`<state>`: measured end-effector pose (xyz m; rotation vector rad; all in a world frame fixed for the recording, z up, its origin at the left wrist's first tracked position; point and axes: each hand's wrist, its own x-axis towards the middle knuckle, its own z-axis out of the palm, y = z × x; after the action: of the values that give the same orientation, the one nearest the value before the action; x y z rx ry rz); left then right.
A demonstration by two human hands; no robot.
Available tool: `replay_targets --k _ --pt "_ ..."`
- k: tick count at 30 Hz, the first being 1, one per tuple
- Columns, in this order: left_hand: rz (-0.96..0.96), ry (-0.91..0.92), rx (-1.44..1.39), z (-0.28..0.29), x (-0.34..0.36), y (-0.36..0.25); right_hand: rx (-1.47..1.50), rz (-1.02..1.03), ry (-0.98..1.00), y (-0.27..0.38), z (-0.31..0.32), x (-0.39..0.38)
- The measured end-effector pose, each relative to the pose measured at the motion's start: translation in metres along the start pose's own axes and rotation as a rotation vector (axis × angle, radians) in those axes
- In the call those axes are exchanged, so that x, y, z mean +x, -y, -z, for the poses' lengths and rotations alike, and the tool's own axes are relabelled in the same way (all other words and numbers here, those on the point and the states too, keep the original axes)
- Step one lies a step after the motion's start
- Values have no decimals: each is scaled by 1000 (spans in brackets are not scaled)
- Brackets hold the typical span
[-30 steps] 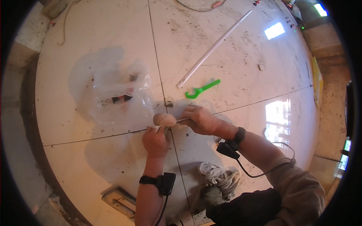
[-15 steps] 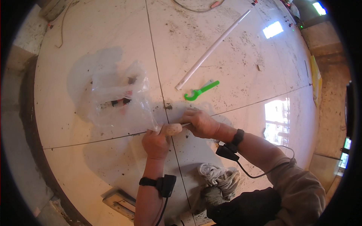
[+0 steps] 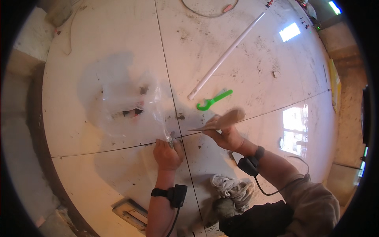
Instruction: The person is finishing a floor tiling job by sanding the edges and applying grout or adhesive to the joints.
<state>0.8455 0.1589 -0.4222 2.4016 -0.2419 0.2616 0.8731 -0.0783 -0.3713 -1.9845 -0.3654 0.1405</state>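
Note:
My right hand [image 3: 227,136] is closed around a wooden-handled tool [image 3: 232,117] with a thin, tapering blade. Its rounded handle sticks out to the right, slightly blurred, and the blade points left toward my other hand. A pinch of my left hand [image 3: 167,153] grips the near corner of a clear plastic bag [image 3: 114,96]. Dark and reddish things show through the bag, too unclear to name. Something small and greyish is at my left fingertips; I cannot make out what. Just beyond my right hand, a green hook-ended wrench [image 3: 214,100] lies on the tiles.
A long pale tube [image 3: 227,55] lies diagonally beyond the wrench. Close to me are a crumpled cloth [image 3: 233,189] and, by my left forearm, a flat tool with a slotted handle [image 3: 130,213]. A cable [image 3: 205,15] curves at the far edge. Walls border the tiled floor on both sides.
The wooden handle has swung from beside my left hand over to the right, and the blade now points left. My right hand has moved right; my left still holds the bag.

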Motion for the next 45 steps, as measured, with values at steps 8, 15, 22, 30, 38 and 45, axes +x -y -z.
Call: replay_targets --k 8,15,22,30,38,45 --pt "105 34 133 4 1 -21 179 -548 -170 40 5 -65" --pt "638 51 -63 -2 19 -26 223 -758 -182 35 0 -103" --pt "595 3 -6 -1 22 -49 266 -773 -226 29 -8 -103" --pt "480 -2 94 -11 10 -36 269 -721 -217 27 -13 -102" --pt "576 161 -26 5 -4 -47 316 -681 -263 38 -9 -101" --pt "25 302 245 -21 -29 -96 259 -827 -284 27 -6 -111"
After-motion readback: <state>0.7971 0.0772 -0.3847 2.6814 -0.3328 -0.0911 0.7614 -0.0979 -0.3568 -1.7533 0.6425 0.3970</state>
